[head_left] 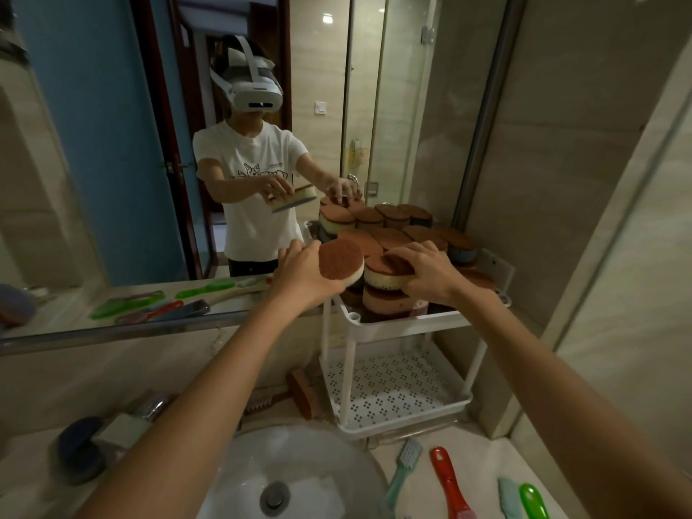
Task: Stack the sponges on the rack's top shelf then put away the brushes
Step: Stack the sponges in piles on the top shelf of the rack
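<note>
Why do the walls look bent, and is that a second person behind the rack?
Head view: the wide lens bows wall edges near the borders; light is dim and warm; lamps glare in the wall mirror, which reflects the same person; the left hand gripping a round brown-topped sponge is sharp, the red plastic brush at the bottom softer.

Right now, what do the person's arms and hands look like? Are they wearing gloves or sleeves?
No gloves on the left hand or right hand, and both forearms are bare, with no sleeves or watch in sight. The mirror shows a white short-sleeved T-shirt with a line drawing on the chest, and a white headset.
</note>
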